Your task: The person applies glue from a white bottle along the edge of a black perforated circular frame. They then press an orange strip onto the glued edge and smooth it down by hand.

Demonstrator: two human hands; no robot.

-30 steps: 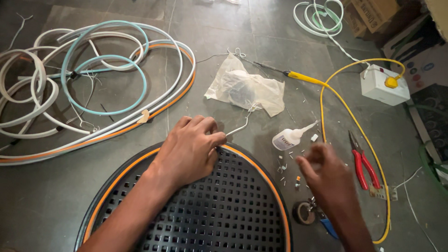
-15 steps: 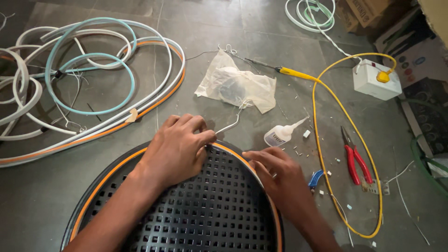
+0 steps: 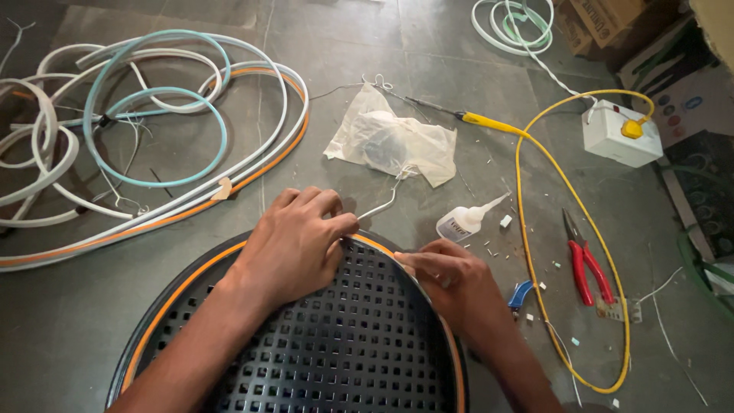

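Note:
A round black perforated panel lies on the floor in front of me, with an orange flexible strip running round its rim. My left hand rests on the panel's top edge and pinches a thin white wire against the strip. On the right part of the rim, my right hand presses the strip with its fingertips closed on it. A small glue bottle lies just beyond my right hand.
Coils of white, teal and orange strip lie at the left. A clear plastic bag, a yellow-handled soldering iron with yellow cable, a white socket box, red pliers and cardboard boxes lie to the right.
My right hand has come back from the floor near the tape roll and blue tool to the panel's rim. My left hand stays on the rim with the wire.

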